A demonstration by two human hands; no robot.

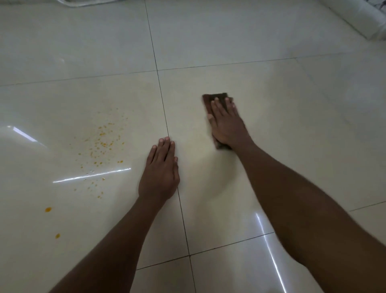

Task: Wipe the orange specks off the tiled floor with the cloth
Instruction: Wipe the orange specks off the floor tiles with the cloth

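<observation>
A folded brown cloth (216, 97) lies flat on the glossy cream tiled floor (271, 104). My right hand (226, 123) presses down on it, palm flat, fingers spread over its top. Orange specks (104, 142) are scattered on the tile to the left, well apart from the cloth. Two bigger orange drops (48, 209) lie nearer the lower left. My left hand (160, 173) rests flat on the floor by the dark grout line (165, 117), between the specks and the cloth, holding nothing.
A white fabric edge (359, 18) runs along the top right corner, and another pale object (73, 2) shows at the top left. Bright light reflections (92, 175) streak the tiles.
</observation>
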